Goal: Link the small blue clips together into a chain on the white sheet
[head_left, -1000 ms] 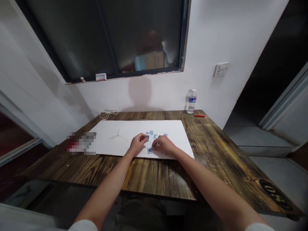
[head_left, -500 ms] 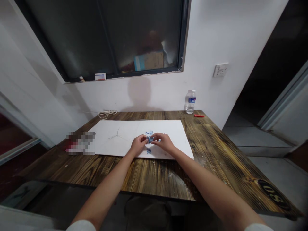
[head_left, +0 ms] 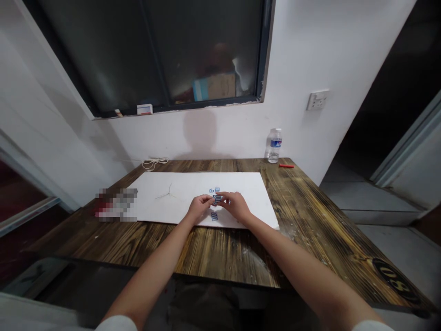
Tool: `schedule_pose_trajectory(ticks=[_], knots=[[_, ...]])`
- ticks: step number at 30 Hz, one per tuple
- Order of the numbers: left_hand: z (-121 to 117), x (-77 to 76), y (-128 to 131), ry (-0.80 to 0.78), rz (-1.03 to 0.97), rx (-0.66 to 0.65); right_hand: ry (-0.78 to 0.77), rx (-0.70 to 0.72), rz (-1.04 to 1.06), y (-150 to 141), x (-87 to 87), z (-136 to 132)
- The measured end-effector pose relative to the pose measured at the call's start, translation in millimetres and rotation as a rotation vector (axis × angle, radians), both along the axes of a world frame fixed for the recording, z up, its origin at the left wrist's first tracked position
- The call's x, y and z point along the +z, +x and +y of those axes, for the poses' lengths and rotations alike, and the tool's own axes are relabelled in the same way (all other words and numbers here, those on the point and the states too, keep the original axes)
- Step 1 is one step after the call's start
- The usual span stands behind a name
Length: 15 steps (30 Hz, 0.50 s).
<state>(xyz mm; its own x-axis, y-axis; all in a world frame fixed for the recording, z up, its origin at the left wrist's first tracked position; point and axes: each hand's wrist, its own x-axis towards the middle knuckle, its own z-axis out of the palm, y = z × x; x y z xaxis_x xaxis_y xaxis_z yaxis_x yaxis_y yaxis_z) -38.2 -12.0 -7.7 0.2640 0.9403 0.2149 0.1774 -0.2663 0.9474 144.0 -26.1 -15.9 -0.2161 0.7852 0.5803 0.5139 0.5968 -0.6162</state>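
Observation:
Both hands meet over the right half of a white board (head_left: 186, 184). Between their fingertips is a small blue frame-like piece with bars (head_left: 217, 199). My left hand (head_left: 199, 207) pinches at its left side, thumb and forefinger together. My right hand (head_left: 237, 206) grips it from the right with curled fingers. Similar blue barred pieces lie around: one piece (head_left: 214, 216) nearer me, another piece (head_left: 217, 189) just beyond the fingers, and a smaller blue piece (head_left: 211, 190) beside that one. Part of the held piece is hidden by the fingers.
Thin wires (head_left: 168, 193) lie on the board's left part. A blurred-out item (head_left: 117, 204) covers its left end. On the wooden table (head_left: 310, 220) stand a water bottle (head_left: 274, 146) and a red pen-like stick (head_left: 286, 166); a coiled white cord (head_left: 154, 163) lies at the back left.
The fingers of both hands have shifted slightly and closed nearer together around the blue piece. The pieces lying on the board look unmoved.

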Motion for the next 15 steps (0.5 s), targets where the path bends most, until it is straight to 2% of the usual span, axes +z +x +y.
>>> schedule_pose_trajectory(ticks=[5,10,15], knots=[[-0.1,-1.8,-2.6,0.070,0.110,-0.028,-0.045,-0.039,-0.007,-0.2,-4.4,-0.5],[-2.0,-1.1,-2.1,0.117,0.234,0.018,-0.092,-0.051,-0.043,-1.4,-3.0,-2.9],[-4.1,0.6,-0.4,0.130,0.254,0.041,-0.095,-0.045,-0.038,-2.4,-1.1,-4.0]])
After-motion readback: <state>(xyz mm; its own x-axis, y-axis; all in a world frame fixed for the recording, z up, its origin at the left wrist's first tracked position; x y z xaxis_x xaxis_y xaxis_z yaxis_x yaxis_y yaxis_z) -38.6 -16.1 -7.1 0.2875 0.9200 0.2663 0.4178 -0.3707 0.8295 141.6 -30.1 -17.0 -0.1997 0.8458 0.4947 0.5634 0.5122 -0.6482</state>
